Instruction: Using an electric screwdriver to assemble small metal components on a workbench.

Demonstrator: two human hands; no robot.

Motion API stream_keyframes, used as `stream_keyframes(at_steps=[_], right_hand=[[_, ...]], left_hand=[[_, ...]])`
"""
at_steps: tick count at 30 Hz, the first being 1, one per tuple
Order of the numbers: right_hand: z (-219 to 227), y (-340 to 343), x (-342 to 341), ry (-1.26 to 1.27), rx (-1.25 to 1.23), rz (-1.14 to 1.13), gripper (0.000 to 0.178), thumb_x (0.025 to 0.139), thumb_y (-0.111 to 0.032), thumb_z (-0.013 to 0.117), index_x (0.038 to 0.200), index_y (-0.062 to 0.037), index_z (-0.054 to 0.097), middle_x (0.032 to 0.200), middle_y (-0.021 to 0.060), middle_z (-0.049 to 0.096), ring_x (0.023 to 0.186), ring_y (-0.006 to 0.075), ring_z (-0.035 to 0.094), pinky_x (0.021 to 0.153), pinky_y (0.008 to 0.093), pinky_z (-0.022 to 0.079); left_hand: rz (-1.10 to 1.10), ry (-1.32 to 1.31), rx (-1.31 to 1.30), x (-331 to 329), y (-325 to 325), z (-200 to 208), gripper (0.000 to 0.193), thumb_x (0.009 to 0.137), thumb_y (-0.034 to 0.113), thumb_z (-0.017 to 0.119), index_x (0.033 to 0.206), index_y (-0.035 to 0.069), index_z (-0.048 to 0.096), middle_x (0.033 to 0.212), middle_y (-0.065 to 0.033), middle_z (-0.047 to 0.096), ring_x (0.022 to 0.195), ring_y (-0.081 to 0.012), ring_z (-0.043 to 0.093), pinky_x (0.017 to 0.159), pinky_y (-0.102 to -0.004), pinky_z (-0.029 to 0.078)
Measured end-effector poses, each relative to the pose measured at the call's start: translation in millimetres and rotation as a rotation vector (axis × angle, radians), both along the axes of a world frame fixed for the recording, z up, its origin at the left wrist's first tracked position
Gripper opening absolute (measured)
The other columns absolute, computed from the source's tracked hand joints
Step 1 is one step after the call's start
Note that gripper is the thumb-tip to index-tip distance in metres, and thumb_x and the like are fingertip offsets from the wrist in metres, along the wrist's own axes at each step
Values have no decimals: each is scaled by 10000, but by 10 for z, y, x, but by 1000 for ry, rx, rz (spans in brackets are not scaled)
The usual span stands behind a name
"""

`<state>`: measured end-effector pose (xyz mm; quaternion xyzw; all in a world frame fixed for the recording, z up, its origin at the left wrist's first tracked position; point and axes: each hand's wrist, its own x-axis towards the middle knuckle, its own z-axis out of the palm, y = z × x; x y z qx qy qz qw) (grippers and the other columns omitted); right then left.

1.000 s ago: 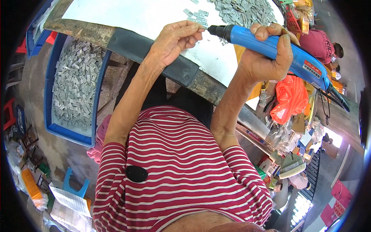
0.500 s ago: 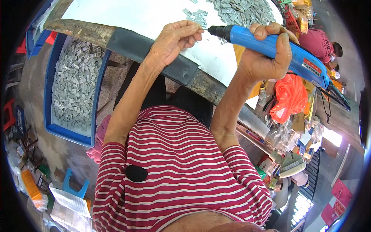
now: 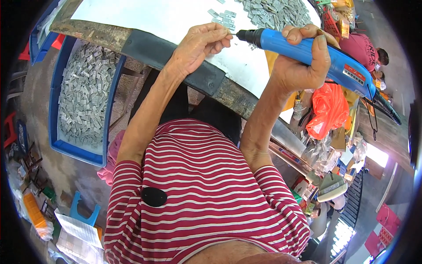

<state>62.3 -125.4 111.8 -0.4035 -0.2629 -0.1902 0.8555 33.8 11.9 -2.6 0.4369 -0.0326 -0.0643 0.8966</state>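
My right hand point(image 3: 301, 64) is wrapped round a blue electric screwdriver point(image 3: 278, 43), held nearly level with its black nose pointing left. A cable runs from its rear end at the right. At the tip, the thumb and fingers of my left hand point(image 3: 198, 46) are pinched together around the thin bit end; whatever they grip is too small to make out. Just beyond the tip, several small grey metal plates point(image 3: 225, 20) lie in rough rows on a white sheet point(image 3: 162, 22). Farther right on the sheet is a large heap of similar grey pieces point(image 3: 274, 13).
A dark pad point(image 3: 149, 50) covers part of the table's near edge. Left of my legs stands a blue bin point(image 3: 78, 151) holding many grey metal pieces point(image 3: 83, 97). To the right are a red plastic bag point(image 3: 327, 112) and clutter. Another person point(image 3: 358, 48) is at the far right.
Both hands keep nearly the same pose. My left hand has shifted very slightly right, and the screwdriver's rear end sits a touch differently.
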Motion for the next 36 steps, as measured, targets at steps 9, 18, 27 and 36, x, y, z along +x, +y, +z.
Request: stream_keyframes(at_steps=[9,18,27,36], right_hand=[[-5,-9,1,7,6,18,184,771,-21,502,946,30,473,685,165,565,509,204,542,520,359,492],[23,-102,-21,56,-146,-11,157,789,-116,500,943,-91,518,769,129,580,590,206,522,623,396,410],[-13,-212,-68,83,-134,-45,186,785,-116,497,966,-77,514,775,126,574,593,202,521,625,396,418],[-55,-245,-116,113,-44,-109,176,746,-37,516,907,26,484,713,154,557,518,194,521,539,357,468]], left_hand=[[-21,-8,-50,10,22,-1,215,881,190,539,891,-6,626,738,-50,585,619,-67,482,572,-163,416],[-10,-56,-90,22,24,-35,241,890,176,523,970,-29,622,752,-66,596,624,-69,507,546,-162,408],[445,-210,803,59,43,149,159,854,129,545,920,9,625,737,-28,589,613,-99,490,570,-223,412],[549,-520,1570,362,-2,-31,179,793,107,595,961,47,606,825,-114,545,784,-247,541,724,-341,449]])
